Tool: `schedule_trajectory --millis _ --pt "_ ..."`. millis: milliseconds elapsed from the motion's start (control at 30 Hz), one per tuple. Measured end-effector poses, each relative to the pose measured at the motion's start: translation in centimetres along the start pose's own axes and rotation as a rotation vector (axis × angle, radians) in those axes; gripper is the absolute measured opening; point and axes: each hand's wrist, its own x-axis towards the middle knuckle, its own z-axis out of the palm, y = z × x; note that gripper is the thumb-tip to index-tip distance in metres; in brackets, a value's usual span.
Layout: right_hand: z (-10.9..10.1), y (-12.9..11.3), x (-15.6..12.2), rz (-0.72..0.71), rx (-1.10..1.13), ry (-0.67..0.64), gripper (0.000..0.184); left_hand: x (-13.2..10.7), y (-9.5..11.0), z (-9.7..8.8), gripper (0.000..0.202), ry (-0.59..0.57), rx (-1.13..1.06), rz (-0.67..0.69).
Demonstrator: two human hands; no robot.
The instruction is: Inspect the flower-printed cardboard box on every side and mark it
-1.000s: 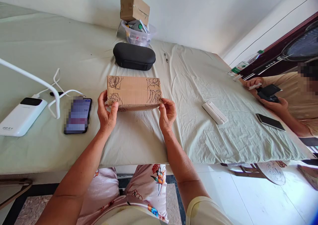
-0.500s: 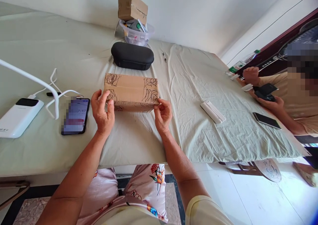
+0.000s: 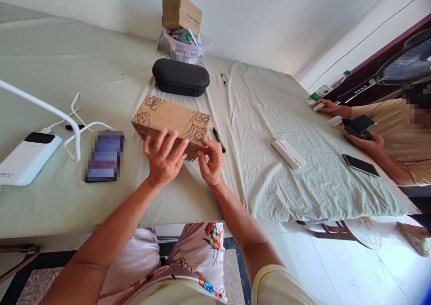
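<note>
A brown cardboard box (image 3: 170, 119) with black scribbles on its corners lies skewed on the green cloth of the table (image 3: 269, 116). My left hand (image 3: 164, 161) rests against the box's near side with the fingers spread. My right hand (image 3: 210, 161) pinches the box's near right corner. A black marker pen (image 3: 218, 139) lies just right of the box, beside my right hand.
A phone (image 3: 104, 157), a white power bank (image 3: 27, 159) and white cables (image 3: 76, 116) lie at the left. Behind the box sit a black case (image 3: 181, 77), a plastic tub (image 3: 186, 49) and a small carton (image 3: 182, 12). A person sits at the right with a white remote (image 3: 288, 152) and phone (image 3: 361, 165) nearby.
The box has been turned anticlockwise on the table. My left hand slid from its left end to the near side and opened. A marker has come into view at the box's right.
</note>
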Motion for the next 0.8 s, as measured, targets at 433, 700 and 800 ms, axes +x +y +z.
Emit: schedule_trajectory --millis 433,700,800 --pt "-0.3 0.0 0.7 -0.046 -0.074 -0.002 0.023 0.6 -1.7 -0.5 0.035 0.038 -0.041 -0.067" --pt "-0.3 0.4 0.7 -0.051 -0.072 0.008 0.022 1.3 -4.8 -2.2 0.041 0.133 -0.079 -0.305" --pt "-0.3 0.4 0.7 -0.040 -0.095 0.007 0.022 1.5 -5.0 -2.1 0.041 0.161 -0.099 -0.301"
